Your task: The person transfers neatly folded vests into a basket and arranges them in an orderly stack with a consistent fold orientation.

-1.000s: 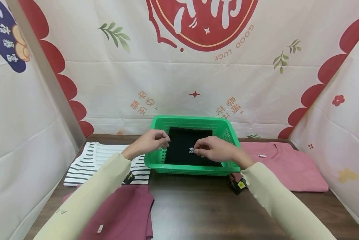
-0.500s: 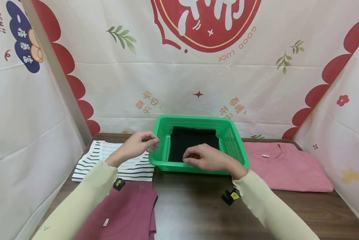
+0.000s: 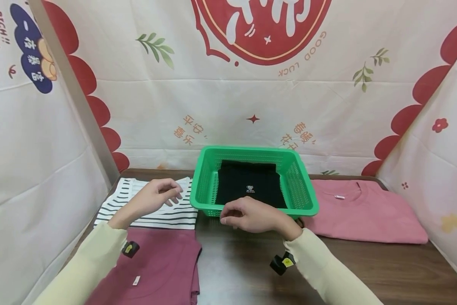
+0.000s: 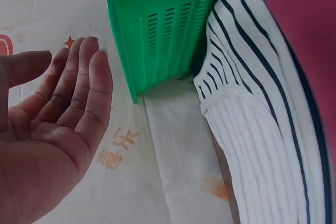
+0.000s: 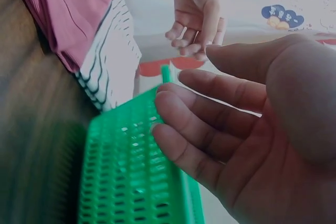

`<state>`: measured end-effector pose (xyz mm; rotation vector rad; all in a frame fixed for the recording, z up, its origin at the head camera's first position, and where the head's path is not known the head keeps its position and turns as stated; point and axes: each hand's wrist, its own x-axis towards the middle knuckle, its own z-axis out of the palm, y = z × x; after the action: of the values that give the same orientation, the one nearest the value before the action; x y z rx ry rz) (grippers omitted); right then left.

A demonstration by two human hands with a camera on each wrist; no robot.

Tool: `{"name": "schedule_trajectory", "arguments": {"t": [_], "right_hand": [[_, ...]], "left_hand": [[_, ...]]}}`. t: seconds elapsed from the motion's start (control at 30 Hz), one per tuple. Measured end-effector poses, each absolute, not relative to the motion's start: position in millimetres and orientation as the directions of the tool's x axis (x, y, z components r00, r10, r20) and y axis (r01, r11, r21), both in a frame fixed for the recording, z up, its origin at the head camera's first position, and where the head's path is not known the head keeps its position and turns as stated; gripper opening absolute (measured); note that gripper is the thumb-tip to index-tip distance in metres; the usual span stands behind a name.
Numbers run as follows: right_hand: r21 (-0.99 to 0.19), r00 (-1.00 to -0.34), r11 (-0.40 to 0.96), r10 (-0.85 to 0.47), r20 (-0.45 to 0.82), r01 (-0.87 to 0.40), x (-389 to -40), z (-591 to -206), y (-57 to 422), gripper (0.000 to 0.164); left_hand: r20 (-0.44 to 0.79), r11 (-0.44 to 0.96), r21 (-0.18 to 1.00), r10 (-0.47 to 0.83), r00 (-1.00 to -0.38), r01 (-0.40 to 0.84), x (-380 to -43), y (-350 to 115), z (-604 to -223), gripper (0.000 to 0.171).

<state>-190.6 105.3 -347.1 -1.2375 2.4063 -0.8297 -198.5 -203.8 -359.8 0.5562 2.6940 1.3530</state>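
Observation:
In the head view my left hand (image 3: 156, 197) hovers over the striped shirt (image 3: 167, 214), left of the green basket (image 3: 198, 182). Its fingers are loosely bent and hold nothing, as the left wrist view also shows. My right hand (image 3: 253, 215) hangs above the basket's front rim with relaxed fingers and nothing in its grasp. Inside the basket lies a folded black garment (image 3: 247, 180) with a small white print. In the right wrist view the basket's perforated wall (image 5: 131, 166) stands beside and below my right fingers.
A folded maroon shirt (image 3: 160, 262) lies at the front left, against the striped one. A folded pink shirt (image 3: 366, 212) is right of the basket. All rest on a dark wooden table (image 3: 251, 271), with a printed cloth (image 3: 221, 106) hanging behind.
Both hands have drawn back from over the basket toward the body and left, the left one coming over the striped shirt. The black garment stays in the basket. The view has turned slightly left.

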Motion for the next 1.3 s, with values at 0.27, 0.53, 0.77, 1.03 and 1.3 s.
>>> {"name": "schedule_trajectory", "arguments": {"t": [0.27,0.53,0.77,1.03,1.3], "right_hand": [[-0.682,-0.556,0.454,-0.827,-0.083,-0.574,-188,-370,88,0.015],[-0.646,-0.537,0.475,-0.835,-0.117,-0.598,-186,-392,70,0.023],[-0.639,-0.567,0.511,-0.812,-0.139,-0.575,-188,-406,52,0.017],[-0.644,-0.674,0.61,-0.713,-0.191,-0.462,-187,-421,30,0.023],[-0.648,-0.752,0.658,-0.63,-0.194,-0.383,-187,-430,19,0.031]], "left_hand": [[0.072,0.581,0.772,0.32,-0.945,0.256,-180,-233,-370,0.025],[0.059,0.595,0.773,0.28,-0.958,0.222,-162,-260,-380,0.024],[0.019,0.636,0.756,0.218,-0.976,0.156,-146,-282,-386,0.027],[0.015,0.656,0.739,0.214,-0.977,0.155,-131,-305,-398,0.029],[0.047,0.688,0.71,0.164,-0.985,0.149,-119,-327,-404,0.026]]}}
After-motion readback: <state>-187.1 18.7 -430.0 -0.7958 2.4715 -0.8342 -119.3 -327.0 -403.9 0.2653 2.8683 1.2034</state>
